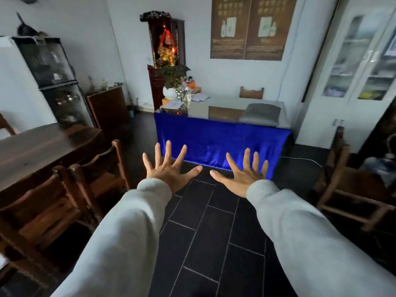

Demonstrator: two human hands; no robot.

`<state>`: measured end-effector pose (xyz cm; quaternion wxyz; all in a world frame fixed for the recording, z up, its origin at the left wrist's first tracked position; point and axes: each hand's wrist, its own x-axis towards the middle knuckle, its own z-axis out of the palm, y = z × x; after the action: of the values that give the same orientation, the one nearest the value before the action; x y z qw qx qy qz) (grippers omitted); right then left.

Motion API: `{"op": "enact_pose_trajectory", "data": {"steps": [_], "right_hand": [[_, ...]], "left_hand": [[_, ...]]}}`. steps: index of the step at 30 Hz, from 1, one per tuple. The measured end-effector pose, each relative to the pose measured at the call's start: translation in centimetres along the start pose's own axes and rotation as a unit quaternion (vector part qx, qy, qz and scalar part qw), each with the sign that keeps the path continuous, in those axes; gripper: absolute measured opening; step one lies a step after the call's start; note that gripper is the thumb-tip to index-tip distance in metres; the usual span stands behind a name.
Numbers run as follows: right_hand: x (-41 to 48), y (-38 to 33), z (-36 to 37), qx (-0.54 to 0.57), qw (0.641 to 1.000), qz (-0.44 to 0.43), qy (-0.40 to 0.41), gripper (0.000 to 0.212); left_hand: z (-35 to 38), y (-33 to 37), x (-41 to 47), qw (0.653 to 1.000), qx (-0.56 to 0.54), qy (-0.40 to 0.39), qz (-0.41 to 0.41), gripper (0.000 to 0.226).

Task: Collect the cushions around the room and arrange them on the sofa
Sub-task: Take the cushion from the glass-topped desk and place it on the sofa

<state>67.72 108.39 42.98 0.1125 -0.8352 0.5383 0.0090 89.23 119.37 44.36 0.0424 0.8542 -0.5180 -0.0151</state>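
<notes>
A grey cushion [260, 114] lies flat on the right end of a table draped in bright blue cloth [214, 142] across the room. My left hand [169, 168] and my right hand [244, 172] are stretched out in front of me, palms down, fingers spread wide, holding nothing. Both hands hover over the dark tiled floor, well short of the table and the cushion. Grey sleeves cover both arms. No sofa is in view.
A dark wooden dining table [38, 151] with wooden chairs [70, 200] fills the left. Another wooden chair [355, 194] stands at the right. A potted plant [172, 82] and clutter sit on the blue table's left end. A glass cabinet [362, 61] lines the right wall.
</notes>
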Motion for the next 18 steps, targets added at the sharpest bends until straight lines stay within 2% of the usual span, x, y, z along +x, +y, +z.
{"op": "enact_pose_trajectory", "data": {"steps": [4, 9, 15, 18], "right_hand": [[5.7, 5.4, -0.8, 0.007, 0.998, 0.068, 0.004, 0.130], [15.4, 8.7, -2.9, 0.035, 0.991, 0.125, 0.015, 0.127], [25.1, 13.1, -4.3, 0.014, 0.981, 0.192, 0.009, 0.132], [28.4, 16.0, -4.8, 0.007, 0.975, 0.222, -0.010, 0.123]], "left_hand": [[2.4, 6.3, 7.7, 0.998, -0.005, -0.011, 0.057, 0.116], [3.7, 12.8, 18.8, 0.992, -0.038, -0.043, 0.111, 0.122], [4.5, 16.4, 31.4, 0.986, -0.052, -0.047, 0.150, 0.103], [5.7, 17.2, 35.7, 0.986, -0.054, -0.061, 0.142, 0.110]]}}
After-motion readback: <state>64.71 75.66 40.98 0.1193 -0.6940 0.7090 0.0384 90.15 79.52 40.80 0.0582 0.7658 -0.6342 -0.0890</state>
